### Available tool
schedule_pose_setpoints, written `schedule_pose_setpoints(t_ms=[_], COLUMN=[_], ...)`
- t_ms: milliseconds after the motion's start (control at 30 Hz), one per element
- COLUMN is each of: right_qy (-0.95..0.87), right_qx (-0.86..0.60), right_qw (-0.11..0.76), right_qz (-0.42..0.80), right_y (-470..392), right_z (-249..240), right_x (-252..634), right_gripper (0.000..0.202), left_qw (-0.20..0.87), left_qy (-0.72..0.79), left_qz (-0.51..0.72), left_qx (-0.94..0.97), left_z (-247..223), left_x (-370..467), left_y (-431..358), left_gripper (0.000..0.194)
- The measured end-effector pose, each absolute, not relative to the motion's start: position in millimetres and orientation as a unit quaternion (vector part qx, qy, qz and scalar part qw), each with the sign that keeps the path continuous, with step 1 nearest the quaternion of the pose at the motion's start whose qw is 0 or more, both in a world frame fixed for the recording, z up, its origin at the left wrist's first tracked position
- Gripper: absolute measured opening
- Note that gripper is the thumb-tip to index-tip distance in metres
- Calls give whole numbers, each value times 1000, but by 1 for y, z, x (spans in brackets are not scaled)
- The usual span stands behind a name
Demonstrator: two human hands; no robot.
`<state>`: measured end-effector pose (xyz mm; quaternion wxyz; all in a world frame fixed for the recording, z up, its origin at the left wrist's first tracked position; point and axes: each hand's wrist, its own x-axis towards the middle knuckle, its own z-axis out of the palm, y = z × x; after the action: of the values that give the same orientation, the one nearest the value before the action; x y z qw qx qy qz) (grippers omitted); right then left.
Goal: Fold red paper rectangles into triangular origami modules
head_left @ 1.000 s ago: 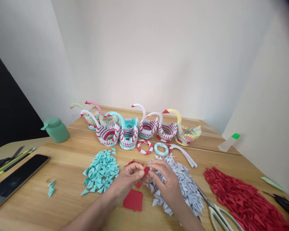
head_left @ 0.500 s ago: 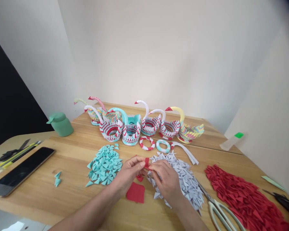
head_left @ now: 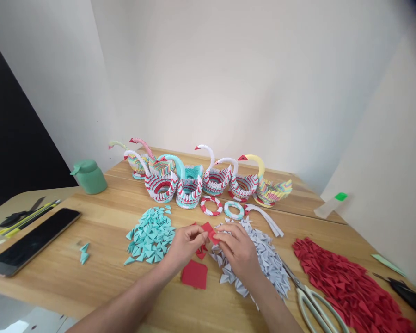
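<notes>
Between my two hands is a small red piece of paper (head_left: pixel 209 230), creased and held above the table. My left hand (head_left: pixel 188 243) pinches its left side between thumb and fingers. On the other side, the fingers of my right hand (head_left: pixel 238 249) are closed on its right edge. Just below lies a red stack of paper squares (head_left: pixel 194 274). A few folded red pieces (head_left: pixel 201 252) sit on the table, partly covered by my left hand. Under my right hand spreads a heap of folded pale lilac triangles (head_left: pixel 266 259), and left of my hands is a turquoise triangle heap (head_left: pixel 152 235).
Several folded-paper swans (head_left: pixel 161 185) stand at the back, with a red-white ring (head_left: pixel 211 206) and a turquoise-white ring (head_left: pixel 234 210) before them. Scissors (head_left: pixel 308 296) and a red triangle heap (head_left: pixel 353 282) lie right. At left are a phone (head_left: pixel 34 240) and a green lidded pot (head_left: pixel 90 177).
The red paper has turned in my fingers and shows more of its face, tilted. Both hands stay close together in nearly the same spot. The view has shifted slightly.
</notes>
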<state>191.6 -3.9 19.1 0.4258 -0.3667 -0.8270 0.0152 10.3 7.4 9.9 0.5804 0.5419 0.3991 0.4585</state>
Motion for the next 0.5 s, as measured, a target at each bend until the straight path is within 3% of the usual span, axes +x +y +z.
schedule_pose_setpoints(t_ms=[233,500], right_qy=[-738,-587], right_qx=[-431,-475], right_qw=[465,469], right_qz=[229,458], right_y=[-4,-7], right_z=[19,16], right_x=[189,185], right_gripper=[6,24], left_qw=[503,473], left_qy=[417,396], left_qz=[461,461], left_qx=[600,638], left_z=[11,17], left_x=[10,9], left_y=[4,-1], left_gripper=[29,34])
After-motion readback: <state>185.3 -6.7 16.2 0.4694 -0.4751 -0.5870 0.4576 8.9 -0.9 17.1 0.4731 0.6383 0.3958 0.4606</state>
